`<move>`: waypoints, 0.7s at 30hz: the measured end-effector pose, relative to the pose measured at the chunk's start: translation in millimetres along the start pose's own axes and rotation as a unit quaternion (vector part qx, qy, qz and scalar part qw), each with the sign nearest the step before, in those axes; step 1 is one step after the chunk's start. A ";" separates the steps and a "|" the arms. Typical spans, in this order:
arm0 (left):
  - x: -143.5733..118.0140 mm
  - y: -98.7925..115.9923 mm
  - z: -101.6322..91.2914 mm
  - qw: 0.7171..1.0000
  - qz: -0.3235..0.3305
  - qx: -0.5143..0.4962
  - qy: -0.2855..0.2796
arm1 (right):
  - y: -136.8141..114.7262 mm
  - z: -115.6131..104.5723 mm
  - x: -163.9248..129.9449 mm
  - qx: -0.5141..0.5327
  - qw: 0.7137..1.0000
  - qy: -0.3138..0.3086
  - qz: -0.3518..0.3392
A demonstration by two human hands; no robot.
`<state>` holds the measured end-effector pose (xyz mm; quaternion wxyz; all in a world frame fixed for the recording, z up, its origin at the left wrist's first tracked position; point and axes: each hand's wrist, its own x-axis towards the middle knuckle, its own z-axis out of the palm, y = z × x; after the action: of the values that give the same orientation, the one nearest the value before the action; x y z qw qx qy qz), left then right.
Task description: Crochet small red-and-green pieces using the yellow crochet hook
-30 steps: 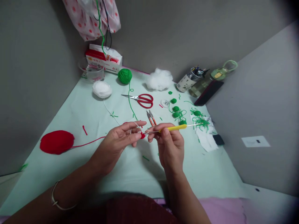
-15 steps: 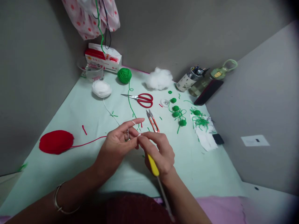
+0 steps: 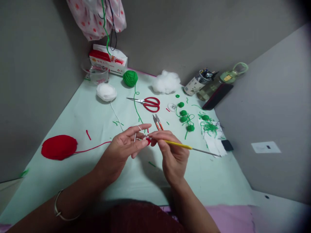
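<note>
Pinched in my left hand is a small red and white crochet piece, with white yarn looped over the raised index finger. My right hand is closed around a crochet hook with a yellow grip; its bare metal end points right. The hook's tip meets the piece at my left fingertips, where the fingers partly hide it. White yarn runs back to a white ball. A red yarn ball lies at the left, its strand passing behind my left hand.
Beyond my hands lie orange thread snips, red-handled scissors and a green yarn ball. White stuffing sits at the back. Small green balls and yarn scraps are on the right, near a pen holder and bottle.
My right hand has turned, swinging the hook from pointing down toward me to lying nearly level, pointing right. The red part of the piece now shows at my left fingertips.
</note>
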<state>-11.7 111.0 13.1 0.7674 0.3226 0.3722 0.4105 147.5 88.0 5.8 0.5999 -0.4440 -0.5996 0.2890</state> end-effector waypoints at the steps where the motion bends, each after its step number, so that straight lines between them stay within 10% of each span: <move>1: 0.0 -0.7 0.9 1.000 0.008 0.007 0.012 | 0.6 0.2 -2.1 -0.027 0.999 -0.005 -0.017; 7: 3.2 1.1 1.7 0.993 -0.074 -0.096 -0.008 | 1.4 -6.4 -8.1 -0.168 0.976 -0.030 -0.133; 21: 1.9 2.4 4.9 0.998 -0.025 -0.059 0.012 | 6.4 -5.5 2.9 0.135 0.985 0.014 0.106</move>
<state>-7.9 112.9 17.0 0.7907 0.2623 0.3647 0.4159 154.5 92.4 2.1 0.6284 -0.4240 -0.4965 0.4229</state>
